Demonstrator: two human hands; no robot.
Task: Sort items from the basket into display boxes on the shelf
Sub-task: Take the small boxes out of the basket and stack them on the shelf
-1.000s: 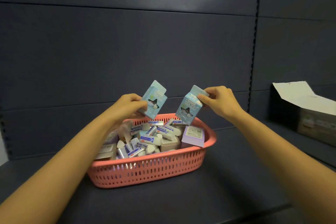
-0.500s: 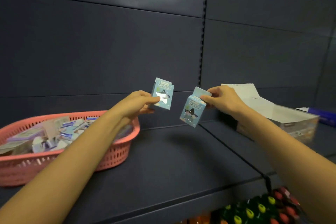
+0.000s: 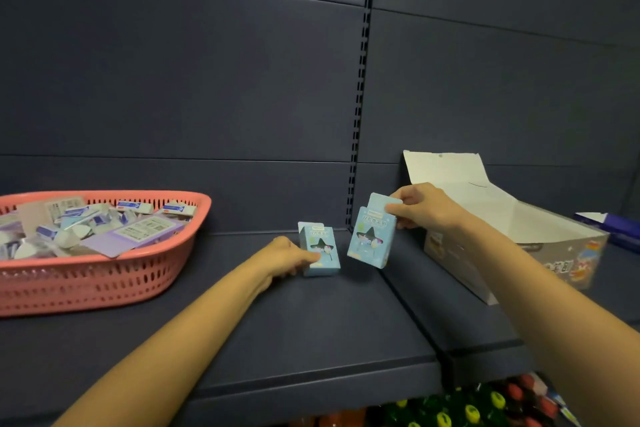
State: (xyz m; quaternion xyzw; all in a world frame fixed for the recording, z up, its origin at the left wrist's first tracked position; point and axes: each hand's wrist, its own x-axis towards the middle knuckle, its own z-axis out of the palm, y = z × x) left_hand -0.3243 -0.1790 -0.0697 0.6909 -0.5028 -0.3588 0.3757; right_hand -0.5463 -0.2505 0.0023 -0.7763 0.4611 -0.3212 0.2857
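A pink plastic basket (image 3: 104, 282) full of small packets and erasers sits at the left of the dark shelf (image 3: 311, 329). My left hand (image 3: 285, 258) grips a small light-blue box (image 3: 320, 250) that stands upright on the shelf. To its right, my right hand (image 3: 420, 206) holds a second light-blue box (image 3: 372, 237) by its top flap, tilted just above the shelf. An open white display box (image 3: 519, 239) with its lid up stands at the right, close behind my right hand.
A slotted upright (image 3: 360, 87) divides the dark back panel. A purple box (image 3: 620, 229) lies at the far right behind the display box. Below the shelf edge, colourful items (image 3: 478, 406) fill a lower level.
Both hands dropped from mid-air toward the shelf with their blue boxes. The left box now stands on the shelf. The view shifted, bringing the display box closer.
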